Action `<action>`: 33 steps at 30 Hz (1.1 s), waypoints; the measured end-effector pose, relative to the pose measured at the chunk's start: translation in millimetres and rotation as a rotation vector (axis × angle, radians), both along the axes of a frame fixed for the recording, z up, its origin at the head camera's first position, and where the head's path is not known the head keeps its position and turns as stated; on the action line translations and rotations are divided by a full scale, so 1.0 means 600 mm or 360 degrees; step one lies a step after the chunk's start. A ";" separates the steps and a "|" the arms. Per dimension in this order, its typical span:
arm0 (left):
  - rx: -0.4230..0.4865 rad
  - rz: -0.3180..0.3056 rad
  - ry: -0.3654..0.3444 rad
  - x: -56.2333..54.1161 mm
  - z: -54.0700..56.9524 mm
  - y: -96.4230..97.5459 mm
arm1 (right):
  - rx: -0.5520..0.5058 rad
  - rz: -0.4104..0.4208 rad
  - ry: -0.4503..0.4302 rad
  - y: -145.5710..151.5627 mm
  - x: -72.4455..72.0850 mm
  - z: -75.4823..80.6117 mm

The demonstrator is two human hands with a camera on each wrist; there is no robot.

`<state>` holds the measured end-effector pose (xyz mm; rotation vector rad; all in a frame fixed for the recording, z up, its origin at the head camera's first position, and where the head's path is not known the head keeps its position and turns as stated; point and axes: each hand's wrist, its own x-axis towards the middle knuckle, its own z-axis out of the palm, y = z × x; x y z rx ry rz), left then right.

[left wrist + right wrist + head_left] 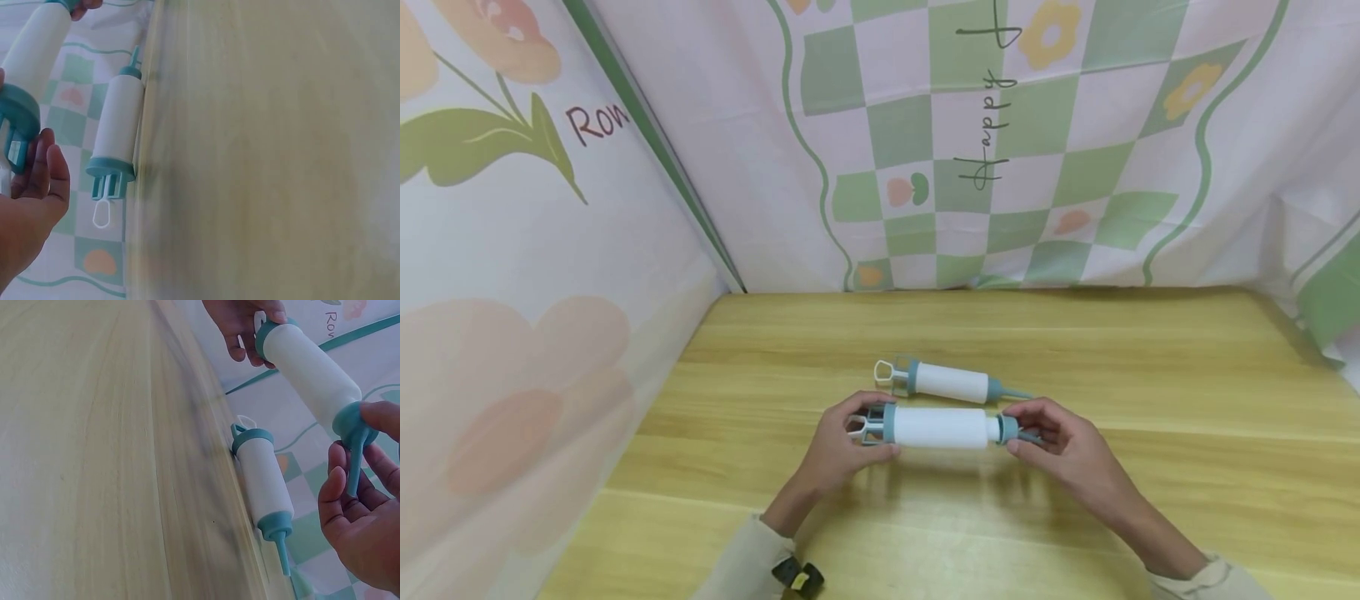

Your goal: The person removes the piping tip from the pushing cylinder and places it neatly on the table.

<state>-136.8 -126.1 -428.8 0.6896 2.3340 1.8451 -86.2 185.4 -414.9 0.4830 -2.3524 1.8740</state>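
Note:
A white-barrelled plunger syringe with teal ends is held level above the table between both hands. My left hand grips its teal collar, where a white loop handle sticks out. At the other end my right hand pinches the teal nozzle cap between thumb and fingers. A narrower pale neck shows between barrel and cap in the head view. The cap's thin spout points past the right palm in the right wrist view. Just behind lies a second, similar syringe on the table.
The wooden table runs back to a checked green and white cloth. A printed cloth wall stands along the left side. Dark clips sit at the left sleeve.

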 end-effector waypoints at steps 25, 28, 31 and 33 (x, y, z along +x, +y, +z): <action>-0.0319 -0.0025 -0.0008 -0.010 -0.007 0.007 | 0.0102 -0.0062 -0.0055 0.017 0.005 0.002; -0.0370 -0.0042 -0.0006 -0.017 -0.017 0.009 | 0.0098 -0.0060 -0.0053 0.018 0.005 0.001; -0.0407 -0.0051 -0.0055 -0.019 -0.022 0.011 | 0.0080 -0.0057 -0.0051 0.018 0.006 0.000; -0.0426 -0.0050 -0.0094 -0.021 -0.025 0.013 | 0.0070 -0.0050 -0.0052 0.017 0.006 0.000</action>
